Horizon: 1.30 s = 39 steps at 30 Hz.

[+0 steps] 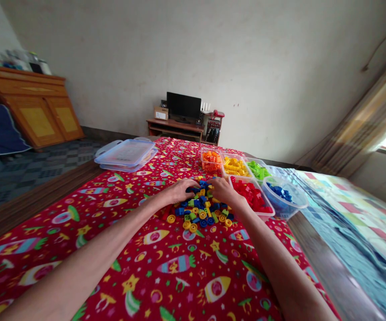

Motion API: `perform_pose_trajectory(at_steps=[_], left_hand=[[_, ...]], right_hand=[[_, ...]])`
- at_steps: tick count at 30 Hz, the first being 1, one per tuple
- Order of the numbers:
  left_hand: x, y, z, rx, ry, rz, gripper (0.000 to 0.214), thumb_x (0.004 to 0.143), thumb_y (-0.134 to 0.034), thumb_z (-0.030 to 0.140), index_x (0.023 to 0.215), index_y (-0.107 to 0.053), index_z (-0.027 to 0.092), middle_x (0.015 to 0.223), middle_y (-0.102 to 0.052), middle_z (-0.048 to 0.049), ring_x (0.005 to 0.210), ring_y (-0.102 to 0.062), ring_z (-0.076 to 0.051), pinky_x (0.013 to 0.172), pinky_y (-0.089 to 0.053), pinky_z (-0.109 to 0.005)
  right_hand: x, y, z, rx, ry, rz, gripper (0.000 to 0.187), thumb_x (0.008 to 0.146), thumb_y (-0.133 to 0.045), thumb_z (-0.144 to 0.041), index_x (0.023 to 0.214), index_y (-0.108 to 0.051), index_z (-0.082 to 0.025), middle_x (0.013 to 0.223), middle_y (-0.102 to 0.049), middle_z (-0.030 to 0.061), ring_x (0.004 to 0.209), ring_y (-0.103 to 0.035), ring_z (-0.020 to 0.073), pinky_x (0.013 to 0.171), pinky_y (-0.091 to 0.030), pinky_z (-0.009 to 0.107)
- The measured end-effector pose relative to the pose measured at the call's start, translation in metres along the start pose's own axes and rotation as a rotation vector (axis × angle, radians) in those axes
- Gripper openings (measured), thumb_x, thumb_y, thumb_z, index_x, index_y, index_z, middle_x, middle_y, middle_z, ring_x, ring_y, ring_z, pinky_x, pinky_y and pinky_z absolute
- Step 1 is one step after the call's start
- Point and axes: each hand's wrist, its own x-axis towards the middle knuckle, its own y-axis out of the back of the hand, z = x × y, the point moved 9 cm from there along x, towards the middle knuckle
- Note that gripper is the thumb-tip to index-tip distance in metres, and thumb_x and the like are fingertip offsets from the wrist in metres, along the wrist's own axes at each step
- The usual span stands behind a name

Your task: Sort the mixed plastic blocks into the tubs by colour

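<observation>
A loose pile of building bricks (pixel 198 204) in blue, yellow and green, with several yellow and blue wheel-like rounds, lies on the red patterned cloth (pixel 176 245). At the pile's left side, my left hand (pixel 180 191) has its thumb and fingers apart around blue bricks. My right hand (pixel 224 191) reaches into the far right side with its fingers bent and close together; their tips are partly hidden, and I cannot make out what is between them. Just right of that hand stands a clear box of red bricks (pixel 250 194).
Behind it are boxes of orange bricks (pixel 211 160), yellow bricks (pixel 236 166) and green bricks (pixel 257 170). A round tub (pixel 295 205) with blue bricks stands near the table's right edge. Stacked clear lids (pixel 124 154) lie far left. A bed (pixel 353 214) adjoins on the right.
</observation>
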Motion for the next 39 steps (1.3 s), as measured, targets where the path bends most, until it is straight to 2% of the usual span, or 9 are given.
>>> perform_pose_trajectory(at_steps=[4, 8, 13, 17, 20, 23, 25, 30, 39], left_hand=[[0.002, -0.005, 0.012, 0.003, -0.096, 0.043, 0.038, 0.077, -0.062, 0.023, 0.115, -0.064, 0.019, 0.121, -0.064, -0.0089, 0.115, -0.056, -0.024, 0.102, -0.041, -0.039], [0.003, -0.017, 0.023, 0.030, -0.202, 0.028, 0.024, 0.083, -0.055, 0.020, 0.103, -0.069, 0.023, 0.115, -0.066, -0.0072, 0.111, -0.058, -0.021, 0.099, -0.044, -0.037], [0.001, -0.013, 0.025, 0.112, -0.135, 0.034, 0.013, 0.081, -0.059, 0.017, 0.090, -0.068, 0.019, 0.097, -0.066, -0.0071, 0.096, -0.061, -0.021, 0.087, -0.048, -0.033], [0.001, 0.000, 0.020, 0.175, -0.009, 0.063, 0.018, 0.078, -0.062, 0.021, 0.096, -0.065, 0.018, 0.099, -0.065, -0.0068, 0.092, -0.061, -0.022, 0.084, -0.049, -0.033], [0.003, 0.019, 0.016, 0.179, 0.040, 0.149, 0.026, 0.077, -0.063, 0.024, 0.102, -0.063, 0.018, 0.100, -0.064, -0.0065, 0.095, -0.060, -0.023, 0.087, -0.048, -0.035], [0.004, 0.040, 0.012, 0.182, 0.043, 0.220, 0.029, 0.076, -0.064, 0.027, 0.103, -0.063, 0.019, 0.101, -0.062, -0.0061, 0.098, -0.058, -0.023, 0.088, -0.048, -0.034], [0.004, 0.046, 0.010, 0.189, 0.031, 0.196, 0.024, 0.076, -0.061, 0.027, 0.098, -0.065, 0.019, 0.098, -0.062, -0.0054, 0.093, -0.059, -0.021, 0.085, -0.049, -0.033], [0.001, 0.025, 0.008, 0.202, -0.029, 0.008, 0.014, 0.075, -0.055, 0.017, 0.081, -0.067, 0.018, 0.086, -0.061, -0.0043, 0.085, -0.059, -0.019, 0.081, -0.049, -0.031], [-0.007, -0.001, 0.017, 0.321, -0.014, 0.001, 0.023, 0.083, -0.050, 0.015, 0.099, -0.067, 0.019, 0.092, -0.054, -0.0051, 0.084, -0.056, -0.017, 0.077, -0.047, -0.026]], right_hand=[[0.005, 0.015, 0.004, 0.138, -0.038, 0.058, 0.039, 0.078, -0.052, -0.006, 0.115, -0.064, -0.011, 0.107, -0.068, 0.0135, 0.100, -0.061, 0.0204, 0.090, -0.044, 0.031], [0.005, 0.026, 0.003, 0.233, -0.055, 0.080, 0.040, 0.076, -0.049, -0.005, 0.111, -0.068, -0.011, 0.094, -0.072, 0.0117, 0.086, -0.064, 0.0187, 0.080, -0.046, 0.028], [0.004, 0.030, 0.004, 0.221, -0.103, 0.098, 0.043, 0.073, -0.047, -0.005, 0.109, -0.069, -0.012, 0.091, -0.072, 0.0109, 0.082, -0.064, 0.0182, 0.075, -0.046, 0.026], [0.006, 0.035, 0.008, 0.158, -0.146, 0.128, 0.041, 0.077, -0.041, -0.007, 0.107, -0.069, -0.011, 0.091, -0.072, 0.0115, 0.082, -0.064, 0.0185, 0.073, -0.045, 0.025], [0.006, 0.039, 0.010, 0.108, -0.164, 0.159, 0.040, 0.082, -0.038, -0.008, 0.110, -0.067, -0.010, 0.095, -0.071, 0.0130, 0.087, -0.064, 0.0192, 0.077, -0.045, 0.026], [0.002, 0.031, 0.005, 0.009, -0.153, 0.118, 0.038, 0.084, -0.039, -0.008, 0.113, -0.063, -0.011, 0.097, -0.070, 0.0138, 0.090, -0.063, 0.0206, 0.080, -0.045, 0.028], [-0.001, 0.021, -0.001, -0.058, -0.127, 0.071, 0.036, 0.085, -0.040, -0.007, 0.113, -0.062, -0.011, 0.101, -0.068, 0.0148, 0.094, -0.061, 0.0220, 0.083, -0.045, 0.030], [-0.008, -0.005, -0.020, -0.193, 0.020, -0.040, 0.031, 0.086, -0.039, -0.004, 0.105, -0.063, -0.010, 0.108, -0.064, 0.0159, 0.104, -0.055, 0.0239, 0.097, -0.038, 0.033], [-0.006, -0.006, -0.014, -0.236, -0.022, -0.052, 0.033, 0.082, -0.040, -0.001, 0.102, -0.064, -0.011, 0.101, -0.063, 0.0160, 0.095, -0.054, 0.0236, 0.088, -0.043, 0.036]])
